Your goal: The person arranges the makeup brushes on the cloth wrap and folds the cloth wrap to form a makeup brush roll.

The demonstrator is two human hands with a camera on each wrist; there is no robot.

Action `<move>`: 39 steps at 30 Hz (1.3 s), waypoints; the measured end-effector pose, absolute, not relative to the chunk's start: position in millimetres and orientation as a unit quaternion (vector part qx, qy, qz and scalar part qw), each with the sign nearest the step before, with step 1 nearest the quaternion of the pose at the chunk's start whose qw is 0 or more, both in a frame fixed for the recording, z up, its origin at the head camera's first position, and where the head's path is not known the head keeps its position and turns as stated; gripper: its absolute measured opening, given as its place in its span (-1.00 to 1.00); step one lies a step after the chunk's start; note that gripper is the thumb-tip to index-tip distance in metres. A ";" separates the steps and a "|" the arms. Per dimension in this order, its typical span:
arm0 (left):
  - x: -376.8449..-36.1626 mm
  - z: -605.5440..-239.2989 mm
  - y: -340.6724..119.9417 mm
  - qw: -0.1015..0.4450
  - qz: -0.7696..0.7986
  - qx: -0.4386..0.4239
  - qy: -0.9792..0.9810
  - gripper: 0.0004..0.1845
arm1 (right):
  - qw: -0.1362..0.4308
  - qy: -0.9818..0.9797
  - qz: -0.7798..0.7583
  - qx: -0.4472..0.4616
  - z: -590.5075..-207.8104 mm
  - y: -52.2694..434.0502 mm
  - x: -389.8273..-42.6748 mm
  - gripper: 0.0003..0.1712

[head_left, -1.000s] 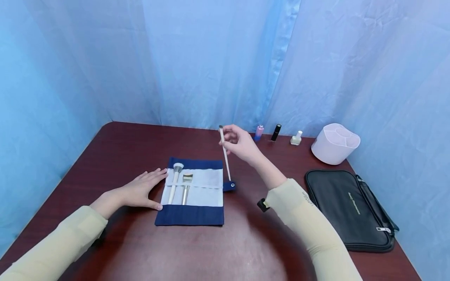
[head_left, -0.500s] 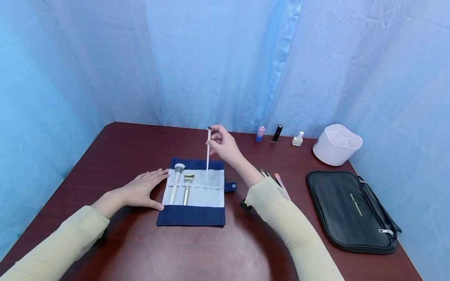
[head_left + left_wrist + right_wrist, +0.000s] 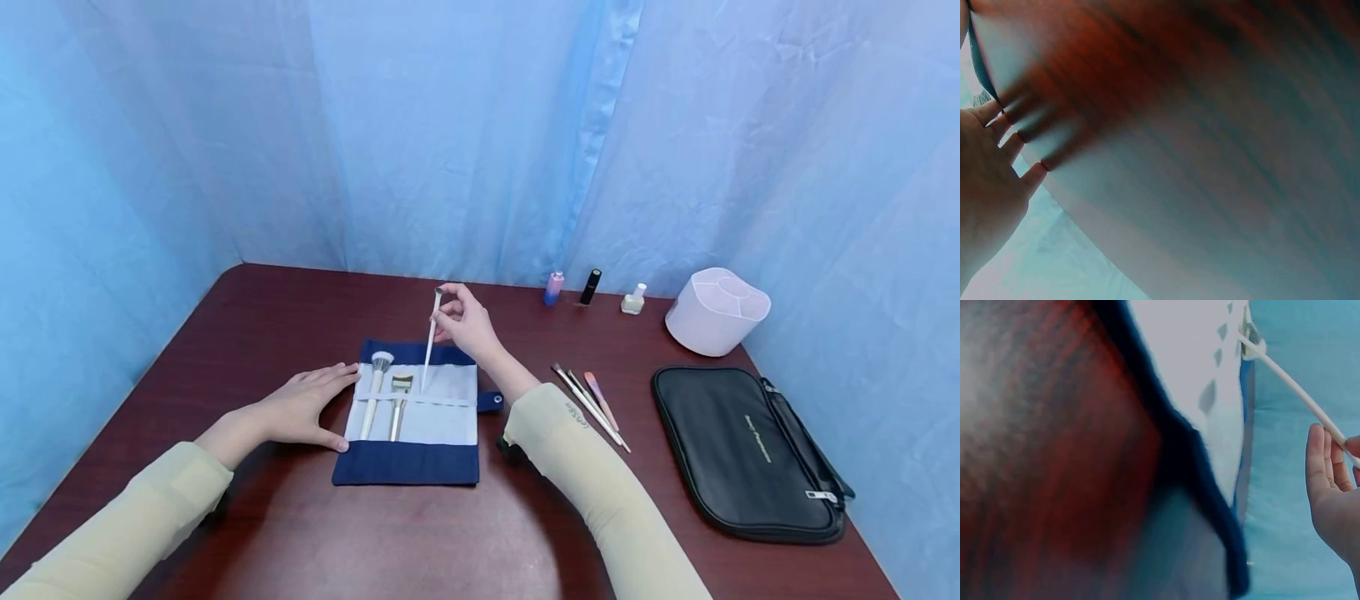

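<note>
A navy-and-white makeup brush roll [image 3: 405, 463] lies spread out on the table. Tucked under its white strap are a fluffy white-handled brush [image 3: 373, 396] and a flat-headed brush [image 3: 398, 408]. My left hand [image 3: 303, 408] rests at the roll's left edge, fingers straight and thumb apart; the left wrist view shows the same hand [image 3: 991, 169] from the side. Between thumb and fingers, my right hand [image 3: 467, 327] pinches a thin makeup brush [image 3: 430, 343], bristles up. Its handle tip is at the strap, right of the flat brush; whether it is under the strap I cannot tell.
Several loose brushes [image 3: 592, 404] lie right of the right forearm. A black zip case [image 3: 742, 450] is at far right. Along the back stand a pink-blue tube [image 3: 553, 288], a black tube [image 3: 590, 287], a nail polish bottle [image 3: 633, 300] and a white divided holder [image 3: 705, 321].
My right hand has carried the thin brush left and down, from beyond the roll's right side to its strap. The loose brushes have come into sight. My left hand stays put.
</note>
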State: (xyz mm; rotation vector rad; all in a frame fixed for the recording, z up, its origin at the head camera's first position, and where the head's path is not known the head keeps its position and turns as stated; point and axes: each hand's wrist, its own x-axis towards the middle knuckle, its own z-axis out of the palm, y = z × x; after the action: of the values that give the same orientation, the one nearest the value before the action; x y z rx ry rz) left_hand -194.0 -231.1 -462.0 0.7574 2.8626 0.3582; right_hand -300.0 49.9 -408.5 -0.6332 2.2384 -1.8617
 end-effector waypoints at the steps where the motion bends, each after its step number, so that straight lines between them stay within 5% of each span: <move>1: -193.9 -462.5 -230.7 0.080 0.120 0.253 0.957 0.24 | 0.085 0.751 -0.621 -0.209 -410.9 50.2 -299.7 -0.47; 9: -192.9 -461.9 -228.7 0.080 0.125 0.255 0.956 0.21 | 0.105 0.757 -0.618 -0.186 -444.1 51.5 -311.8 -0.48; 26: -191.4 -462.3 -228.5 0.077 0.125 0.255 0.956 0.20 | 0.199 0.790 -0.563 -0.138 -451.6 60.8 -307.0 -0.57; 39: -191.4 -462.3 -227.9 0.073 0.126 0.255 0.956 0.20 | 0.211 0.828 -0.464 -0.235 -453.8 64.8 -298.1 -0.63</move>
State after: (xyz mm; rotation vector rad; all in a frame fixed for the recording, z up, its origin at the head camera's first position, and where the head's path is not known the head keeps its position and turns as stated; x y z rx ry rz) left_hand -191.4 -227.9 -462.3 0.7653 2.8706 0.3774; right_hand -298.1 64.8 -453.8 -0.6525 2.3009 -1.2900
